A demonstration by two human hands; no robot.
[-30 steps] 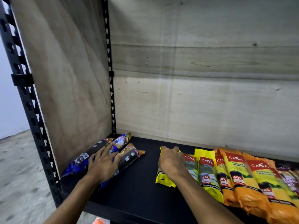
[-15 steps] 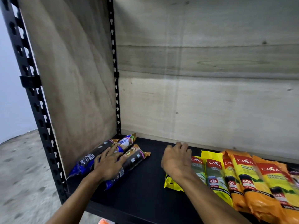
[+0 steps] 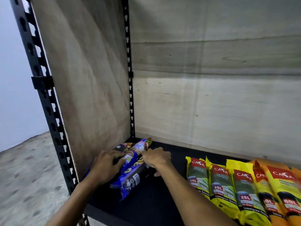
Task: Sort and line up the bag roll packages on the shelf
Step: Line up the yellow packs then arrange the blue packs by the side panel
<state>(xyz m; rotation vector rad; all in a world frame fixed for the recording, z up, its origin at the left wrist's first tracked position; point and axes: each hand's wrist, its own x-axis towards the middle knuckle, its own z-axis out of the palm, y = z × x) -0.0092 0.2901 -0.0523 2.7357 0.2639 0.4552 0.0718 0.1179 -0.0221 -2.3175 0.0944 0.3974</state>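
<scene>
Blue packs (image 3: 130, 173) lie betw. left hand (image 3: 105, 165) & right hand (image 3: 156, 159).

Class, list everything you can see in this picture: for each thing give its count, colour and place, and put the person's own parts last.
blue packages: at least two, blue and dark, in the shelf's left corner against the side panel, under both hands
yellow packages: three marked 25L, yellow, side by side right of centre
orange packages: at least two marked 60L, orange, at the right edge, partly cut off
shelf board: one, black, under all the packages
wooden panels: two, pale wood, at the back and left side
metal uprights: two, black with slots, at the left
floor: grey, speckled, lower left
left hand: one, resting on the blue packages
right hand: one, fingers curled at the blue packages' right side
</scene>
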